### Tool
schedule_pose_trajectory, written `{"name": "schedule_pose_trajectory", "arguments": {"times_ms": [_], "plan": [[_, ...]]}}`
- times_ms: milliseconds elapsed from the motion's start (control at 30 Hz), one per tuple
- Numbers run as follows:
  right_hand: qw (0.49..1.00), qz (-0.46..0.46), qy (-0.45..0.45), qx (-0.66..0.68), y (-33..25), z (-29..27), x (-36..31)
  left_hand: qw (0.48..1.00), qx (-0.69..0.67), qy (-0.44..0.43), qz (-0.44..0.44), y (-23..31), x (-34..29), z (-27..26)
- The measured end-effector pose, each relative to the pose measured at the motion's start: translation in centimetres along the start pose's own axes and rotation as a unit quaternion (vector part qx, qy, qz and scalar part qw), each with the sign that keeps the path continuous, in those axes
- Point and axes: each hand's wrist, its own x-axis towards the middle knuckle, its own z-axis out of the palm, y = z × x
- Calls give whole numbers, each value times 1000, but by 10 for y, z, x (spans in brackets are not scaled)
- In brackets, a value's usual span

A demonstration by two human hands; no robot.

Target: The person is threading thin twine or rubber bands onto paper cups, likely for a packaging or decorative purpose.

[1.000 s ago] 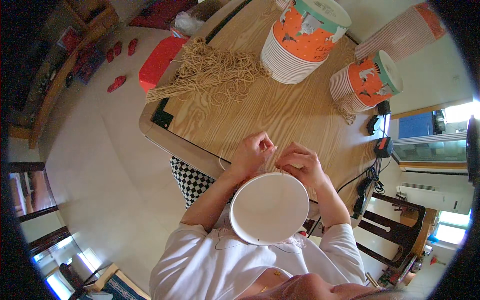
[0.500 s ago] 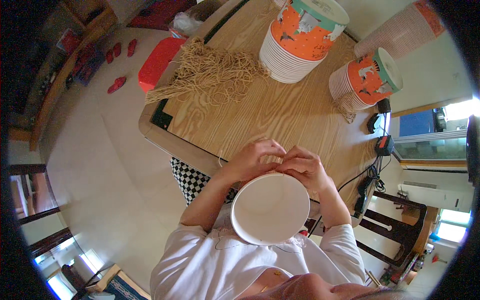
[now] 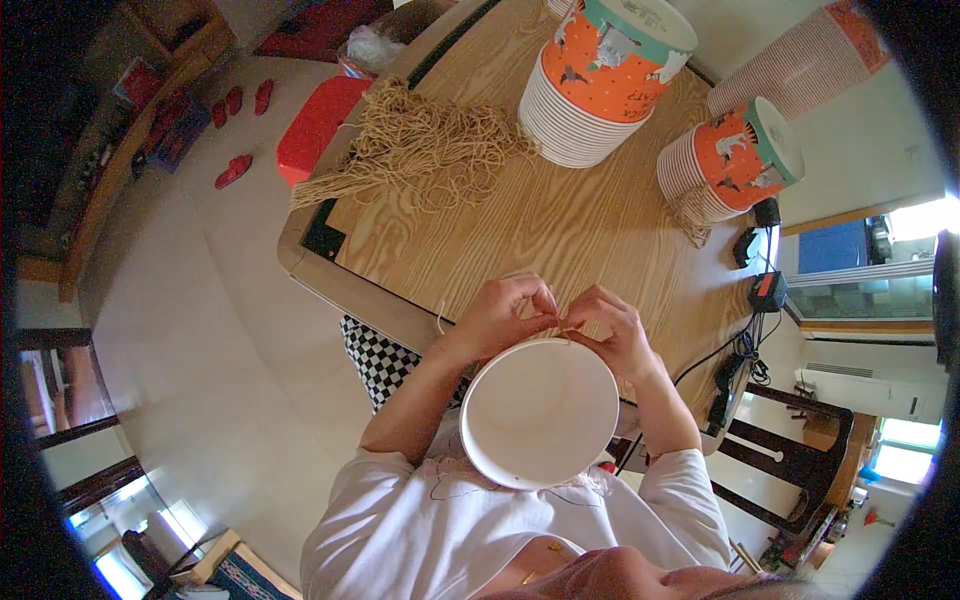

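White tub [image 3: 540,415] beside curled hands [image 3: 503,318], grip unclear, grained table [image 3: 570,225] ahead, floor [image 3: 230,330] leftward.

the single view looks from the person's head, through the left of two side-by-side fisheye cameras, steeply down and forward over the white shirt [image 3: 400,525]. the hands [image 3: 512,318] are fairly near the lens, around the middle; the bench [image 3: 590,235] stretches away beyond them, and the floor [image 3: 215,330] spreads farther below at left. straight edges bend toward a dark, rounded rim.
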Motion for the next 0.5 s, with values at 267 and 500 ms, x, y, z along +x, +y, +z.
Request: {"name": "schedule_pose_trajectory", "arguments": {"times_ms": [267,500], "plan": [[999,-30,-15,13,3,-1,-1,998,1,8,55,-8,0,2],[998,-47,-43,23,-9,-7,-1,999,11,16,38,-1,0,3]]}}
